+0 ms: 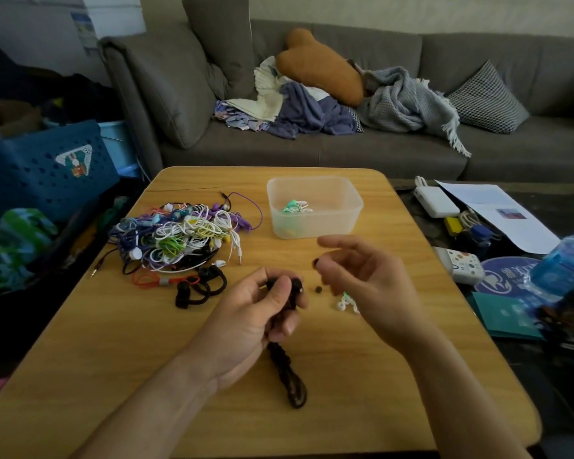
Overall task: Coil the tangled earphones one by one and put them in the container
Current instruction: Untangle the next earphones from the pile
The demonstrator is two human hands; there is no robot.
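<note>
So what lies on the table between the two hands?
Head view: between the left hand and right hand, one small dark earbud tip on bare table.

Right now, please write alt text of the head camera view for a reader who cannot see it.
A left hand grips a coiled black earphone above a wooden table, while the right hand pinches a small black ear tip. Behind lie a tangled pile of coloured earphones and a clear container holding one green-white set.
</note>
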